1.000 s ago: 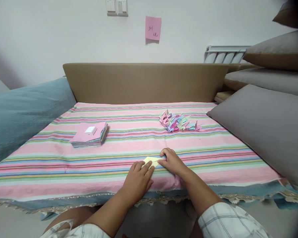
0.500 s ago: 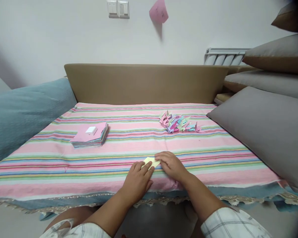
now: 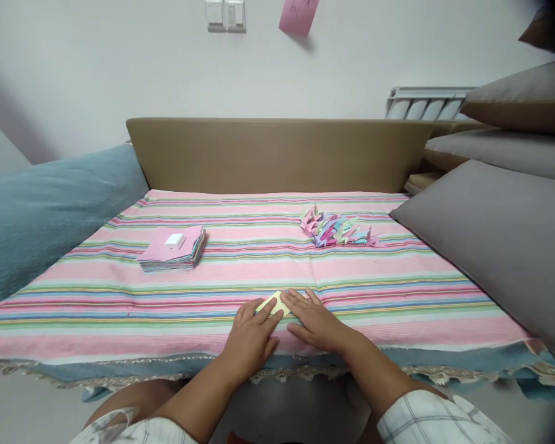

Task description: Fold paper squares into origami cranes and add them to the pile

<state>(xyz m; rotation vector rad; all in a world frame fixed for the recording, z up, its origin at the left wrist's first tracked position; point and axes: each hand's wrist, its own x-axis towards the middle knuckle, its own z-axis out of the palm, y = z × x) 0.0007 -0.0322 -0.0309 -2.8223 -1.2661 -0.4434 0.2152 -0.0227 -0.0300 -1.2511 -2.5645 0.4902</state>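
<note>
Pale yellow folded paper [image 3: 280, 306] lies flat on a striped cloth [image 3: 254, 262], near the front edge, between a person's two bare hands. Left hand [image 3: 250, 333] rests palm down with its fingers spread, two of them reaching across the sheet from its left and near side. Right hand [image 3: 318, 322] comes in from the other side, fingers stretched out flat, its leading fingertips on the paper's right part and its thumb held apart on the cloth. Neither hand is nearer: both touch the paper, which sits just beyond the palms. Its visible part appears to run longest from side to side, across the line of the forearms, though the fingers hide the right end and the full outline cannot be told. Farther back, to the left, stands a stack of colored paper [image 3: 173, 257] topped by a small white object [image 3: 174, 241]; to the right lies a pile of small folded paper pieces [image 3: 335, 231].
</note>
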